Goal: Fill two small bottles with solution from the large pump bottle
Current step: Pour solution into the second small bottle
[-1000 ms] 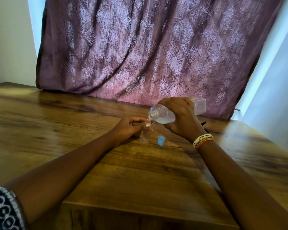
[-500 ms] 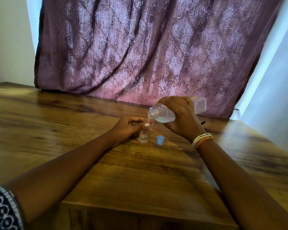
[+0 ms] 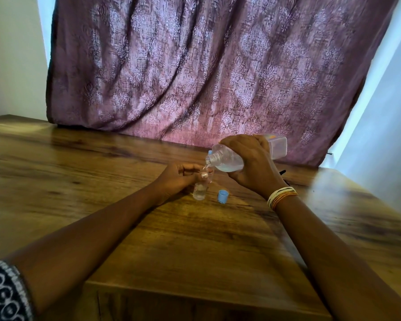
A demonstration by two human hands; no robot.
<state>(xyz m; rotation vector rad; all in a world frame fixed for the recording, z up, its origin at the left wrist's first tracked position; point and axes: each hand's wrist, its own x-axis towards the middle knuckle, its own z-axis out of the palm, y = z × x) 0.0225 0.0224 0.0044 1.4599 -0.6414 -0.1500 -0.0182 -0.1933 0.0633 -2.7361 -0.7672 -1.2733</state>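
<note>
- A blue cap [image 3: 223,196] is seen on the wooden table [image 3: 102,181], just right of the small bottle [image 3: 200,189], at frame centre.
- The small bottle is pinched upright by the left hand [image 3: 178,178].
- The large bottle [image 3: 227,159] is gripped, tilted, by the right hand [image 3: 250,163], its mouth over the small one.
- A purple curtain [image 3: 206,66] closes the far edge; open tabletop is left at frame left.

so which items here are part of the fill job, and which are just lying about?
In the job:
- large bottle, tilted in the right hand, pump off
- small bottle, steadied by the left hand
- blue cap, loose on the table

Lying about:
- dark object behind the right hand, too hidden to identify
- curtain
</note>
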